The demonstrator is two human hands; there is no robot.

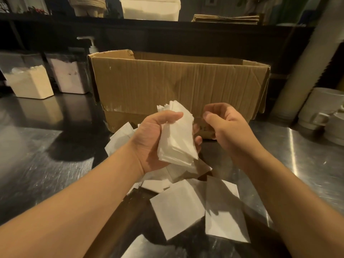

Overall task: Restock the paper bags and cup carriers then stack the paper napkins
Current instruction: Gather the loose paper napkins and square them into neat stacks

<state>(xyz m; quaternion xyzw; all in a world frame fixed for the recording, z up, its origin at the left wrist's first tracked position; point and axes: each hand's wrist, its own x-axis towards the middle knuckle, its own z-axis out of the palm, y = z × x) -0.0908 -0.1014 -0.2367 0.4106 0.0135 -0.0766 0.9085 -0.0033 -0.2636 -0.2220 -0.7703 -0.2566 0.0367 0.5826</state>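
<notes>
My left hand (151,138) grips a thick, uneven stack of white paper napkins (176,135), thumb across the top and fingers curled behind it. My right hand (221,121) hovers just to the right of the stack with loosely curled fingers and holds nothing. Several loose white napkins (177,209) lie scattered on the steel counter (46,164) below my hands. An open brown cardboard box (178,84) stands behind the hands. A flat pile of brown paper bags (226,19) lies on the dark shelf at the back.
Two clear containers (28,77) of powder and a pump bottle (91,44) stand at the back left. White mugs (327,112) and a tall sleeve of cups (307,67) stand at the right. A white bin (150,8) sits on the back shelf.
</notes>
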